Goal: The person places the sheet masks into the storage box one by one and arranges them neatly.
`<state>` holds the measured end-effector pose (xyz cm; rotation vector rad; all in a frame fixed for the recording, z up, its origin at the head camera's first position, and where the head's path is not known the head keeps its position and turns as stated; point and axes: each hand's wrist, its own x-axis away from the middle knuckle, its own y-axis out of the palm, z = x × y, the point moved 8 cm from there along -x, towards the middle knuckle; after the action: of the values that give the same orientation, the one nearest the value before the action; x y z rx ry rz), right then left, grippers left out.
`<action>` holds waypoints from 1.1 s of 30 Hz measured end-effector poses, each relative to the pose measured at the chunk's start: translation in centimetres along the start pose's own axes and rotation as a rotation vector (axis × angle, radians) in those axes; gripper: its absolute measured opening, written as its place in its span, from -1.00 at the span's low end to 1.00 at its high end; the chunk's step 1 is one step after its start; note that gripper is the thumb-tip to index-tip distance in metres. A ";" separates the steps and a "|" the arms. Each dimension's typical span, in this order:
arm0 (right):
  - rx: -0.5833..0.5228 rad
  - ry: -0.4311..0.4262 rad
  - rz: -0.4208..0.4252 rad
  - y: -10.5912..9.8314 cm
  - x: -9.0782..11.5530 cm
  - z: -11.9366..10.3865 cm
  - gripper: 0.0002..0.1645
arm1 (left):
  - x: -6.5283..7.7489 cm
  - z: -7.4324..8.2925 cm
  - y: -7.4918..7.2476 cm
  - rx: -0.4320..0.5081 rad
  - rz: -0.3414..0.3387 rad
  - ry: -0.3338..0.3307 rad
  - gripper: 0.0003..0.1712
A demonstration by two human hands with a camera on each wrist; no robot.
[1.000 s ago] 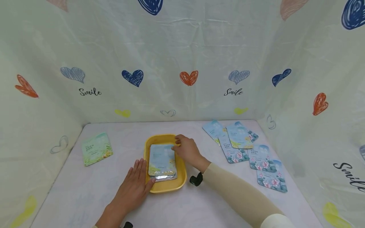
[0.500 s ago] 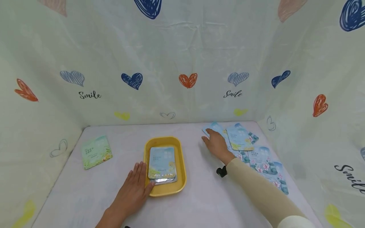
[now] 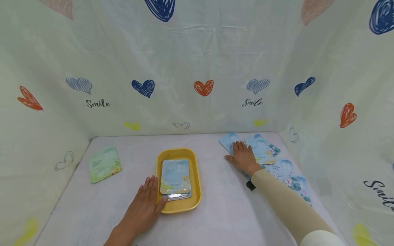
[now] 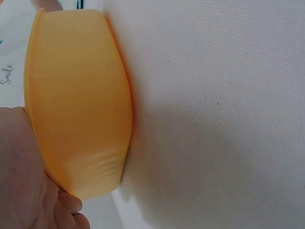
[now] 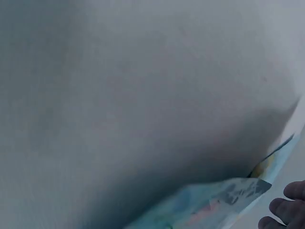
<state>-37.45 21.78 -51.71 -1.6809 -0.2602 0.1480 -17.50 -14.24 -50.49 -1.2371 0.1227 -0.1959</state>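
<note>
My left hand [image 3: 142,204] rests along the left rim of a yellow tray [image 3: 196,195], fingers straight, thumb over the near rim. The left wrist view shows the tray's outer wall [image 4: 78,95] beside that hand. In the tray lies a light blue sachet [image 3: 175,176] with a silver one [image 3: 179,196] partly beneath it. My right hand [image 3: 242,159] lies over the pile at the right, fingers extended, partly hiding a blue sachet [image 3: 227,140] and a flowered one below. Fingertips [image 5: 286,205] and a flowered sachet [image 5: 209,207] show in the right wrist view; nothing appears pinched.
A green sachet [image 3: 105,165] lies alone on the white table [image 3: 221,222] at the left. Several blue sachets, among them one with yellow flowers [image 3: 261,150] and one with pink flowers [image 3: 281,171], overlap at the right. A heart-printed curtain [image 3: 172,61] surrounds the table.
My right hand has left the tray and crossed right to the sachet pile, where its fingers have straightened over the sachets. The left hand stays at the tray rim.
</note>
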 end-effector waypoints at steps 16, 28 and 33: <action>0.039 -0.023 -0.125 2.3 0.0 -3.5 0.08 | -0.1 0.1 0.0 -0.007 0.000 0.009 -0.01; 0.038 -0.158 -0.139 3.2 1.8 -11.0 0.01 | -0.1 -0.1 0.1 -0.002 -0.020 -0.004 0.00; 0.034 -0.251 -0.052 2.1 2.2 -11.5 -0.22 | -0.1 -0.2 0.2 -0.013 -0.023 -0.009 0.01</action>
<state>-32.31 11.11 -52.18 -1.6203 -0.4865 0.3241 -17.64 -14.36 -50.72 -1.2523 0.1022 -0.2095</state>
